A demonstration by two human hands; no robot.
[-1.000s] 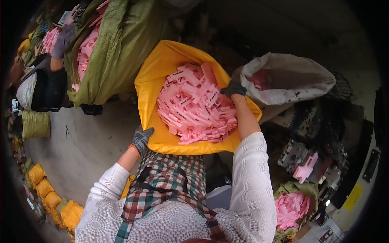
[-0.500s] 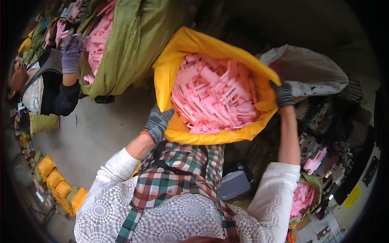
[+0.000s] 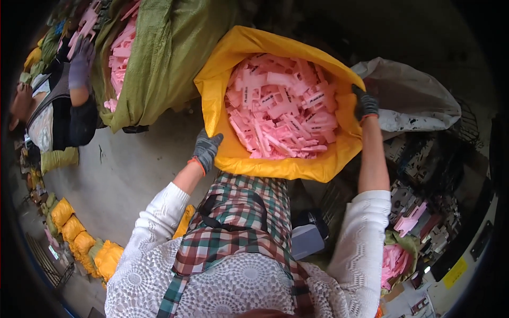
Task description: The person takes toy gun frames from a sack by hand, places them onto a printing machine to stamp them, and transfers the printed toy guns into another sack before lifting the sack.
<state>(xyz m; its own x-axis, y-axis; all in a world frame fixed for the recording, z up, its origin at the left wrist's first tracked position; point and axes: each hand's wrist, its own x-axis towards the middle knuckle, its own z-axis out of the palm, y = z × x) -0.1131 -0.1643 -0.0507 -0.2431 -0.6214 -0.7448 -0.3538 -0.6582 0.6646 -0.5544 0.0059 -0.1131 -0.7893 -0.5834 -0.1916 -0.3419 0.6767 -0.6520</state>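
A yellow woven sack [image 3: 297,168] stands in front of me with its mouth wide, nearly full of flat pink plastic parts [image 3: 281,106], some bearing dark print. My left hand [image 3: 205,150], in a grey knit glove with an orange cuff, is closed on the sack's near left rim. On the far right rim my right hand [image 3: 366,103], gloved the same way, also grips the yellow cloth. Its fingertips are partly hidden behind the edge. The rim is stretched between both hands.
A tall green sack [image 3: 164,69] of pink parts stands at the upper left, beside a co-worker's gloved hand [image 3: 80,66]. A white sack [image 3: 419,98] lies right of the yellow one. Filled yellow sacks [image 3: 72,230] line the lower left. A green bag [image 3: 408,246] holds pink parts at right.
The yellow sack and both my hands have shifted slightly up and away, and the pink parts have settled differently. The co-worker's hand has moved left and up with pink pieces.
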